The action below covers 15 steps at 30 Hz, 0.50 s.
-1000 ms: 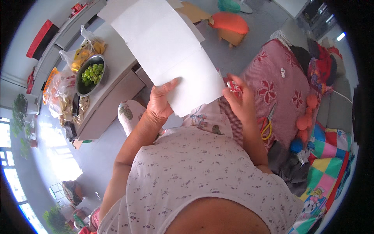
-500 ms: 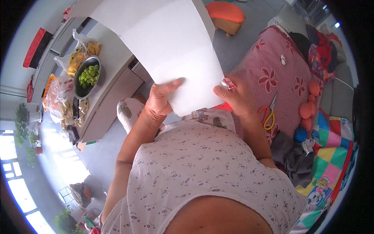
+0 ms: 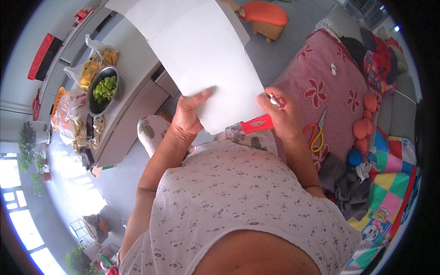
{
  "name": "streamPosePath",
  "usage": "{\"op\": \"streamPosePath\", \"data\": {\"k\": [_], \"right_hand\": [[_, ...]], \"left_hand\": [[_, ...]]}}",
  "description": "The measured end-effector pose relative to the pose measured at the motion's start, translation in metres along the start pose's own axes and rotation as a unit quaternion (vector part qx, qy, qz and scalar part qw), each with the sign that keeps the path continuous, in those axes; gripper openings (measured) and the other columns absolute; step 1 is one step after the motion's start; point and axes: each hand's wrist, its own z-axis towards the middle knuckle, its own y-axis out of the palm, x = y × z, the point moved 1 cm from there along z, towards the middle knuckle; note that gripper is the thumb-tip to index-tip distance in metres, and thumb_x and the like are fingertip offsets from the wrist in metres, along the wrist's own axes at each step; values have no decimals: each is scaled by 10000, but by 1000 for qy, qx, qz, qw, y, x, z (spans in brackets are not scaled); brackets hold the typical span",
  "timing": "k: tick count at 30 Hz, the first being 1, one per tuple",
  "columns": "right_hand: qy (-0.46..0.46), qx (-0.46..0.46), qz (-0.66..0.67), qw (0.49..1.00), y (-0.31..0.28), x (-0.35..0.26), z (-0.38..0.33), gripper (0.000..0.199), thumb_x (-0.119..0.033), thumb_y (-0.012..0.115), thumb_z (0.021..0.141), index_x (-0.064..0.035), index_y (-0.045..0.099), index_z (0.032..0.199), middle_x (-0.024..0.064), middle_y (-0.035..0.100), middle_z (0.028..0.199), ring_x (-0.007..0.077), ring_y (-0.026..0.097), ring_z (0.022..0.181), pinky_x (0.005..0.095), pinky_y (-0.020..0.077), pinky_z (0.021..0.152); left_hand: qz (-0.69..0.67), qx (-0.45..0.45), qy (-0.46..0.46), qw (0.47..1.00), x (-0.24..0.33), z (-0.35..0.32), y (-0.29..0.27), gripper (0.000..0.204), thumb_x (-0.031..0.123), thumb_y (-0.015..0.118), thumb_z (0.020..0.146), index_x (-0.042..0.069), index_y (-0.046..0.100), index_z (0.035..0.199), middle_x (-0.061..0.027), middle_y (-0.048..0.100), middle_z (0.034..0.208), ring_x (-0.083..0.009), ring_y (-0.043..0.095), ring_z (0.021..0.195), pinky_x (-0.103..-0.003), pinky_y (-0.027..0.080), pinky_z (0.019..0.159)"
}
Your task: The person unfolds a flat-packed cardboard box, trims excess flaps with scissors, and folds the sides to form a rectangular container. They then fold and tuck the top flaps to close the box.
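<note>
Home living room, floral sofa (image 3: 321,87), low table (image 3: 133,68)

Red-white packet (image 3: 257,123) under paper; perhaps snack bags (image 3: 94,64) on counter.

1. Well off to the left of where you grip, a metal bowl of green fruit (image 3: 104,90) stands on the grey table (image 3: 133,59); clear plastic bags (image 3: 94,62) with yellow contents lie just behind it, and more bagged food (image 3: 71,117) sits beside it.
2. To the right of your grip, yellow-handled scissors (image 3: 316,133) lie on the red flowered cushion (image 3: 321,73); orange balls (image 3: 364,121) rest near them, with a blue ball (image 3: 354,157) below.
3. Up and to the right beyond your grip, an orange-topped stool (image 3: 266,18) stands on the floor.
4. Lower right, a bright patchwork blanket (image 3: 389,183) lies beside dark crumpled cloth (image 3: 343,183).
</note>
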Motion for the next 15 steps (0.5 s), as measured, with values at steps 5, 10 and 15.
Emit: {"op": "streamPosePath", "data": {"k": [5, 10, 15], "right_hand": [[7, 51, 0, 999, -1, 8, 0, 174, -211, 617, 835, -61, 607, 924, 54, 606, 788, 130, 576, 676, 263, 470, 604], [40, 35, -34, 998, -4, 4, 2, 194, -223, 629, 827, -62, 610, 933, 63, 608, 833, 132, 574, 737, 270, 469, 654], [84, 45, -16, 995, -3, 10, 1, 232, -268, 630, 826, -56, 617, 917, 37, 607, 805, 111, 562, 729, 246, 455, 648]], "left_hand": [[31, 34, -15, 999, -4, 5, -3, 530, 170, 708, 723, -30, 493, 1165, -162, 589, 1061, -278, 579, 974, -401, 451, 892], [32, 45, -37, 998, -11, 2, 4, 392, 83, 714, 720, 21, 582, 1084, -124, 612, 1043, -243, 580, 958, -382, 438, 890], [60, 53, -40, 996, -12, 6, -1, 314, 6, 691, 723, 53, 625, 1027, -118, 625, 1018, -229, 589, 940, -375, 448, 879]]}}
